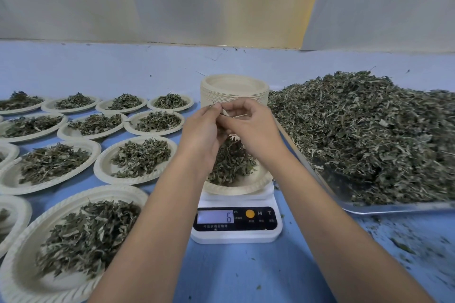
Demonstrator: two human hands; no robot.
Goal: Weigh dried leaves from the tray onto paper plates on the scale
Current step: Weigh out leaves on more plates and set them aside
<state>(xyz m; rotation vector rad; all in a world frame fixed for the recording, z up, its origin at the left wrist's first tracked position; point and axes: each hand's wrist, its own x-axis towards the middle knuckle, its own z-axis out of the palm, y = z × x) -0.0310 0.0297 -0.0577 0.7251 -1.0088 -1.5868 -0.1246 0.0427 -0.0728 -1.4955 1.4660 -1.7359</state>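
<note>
A white digital scale stands in front of me, its display reading 6. On it rests a paper plate holding a mound of dried leaves. Both hands hover together above that plate. My left hand and my right hand pinch a small sprig of dried leaf between their fingertips. To the right lies a metal tray heaped with dried leaves.
Several filled paper plates cover the blue table to the left. A stack of empty paper plates stands behind the scale. Leaf crumbs litter the table at the right front. A white wall runs along the back.
</note>
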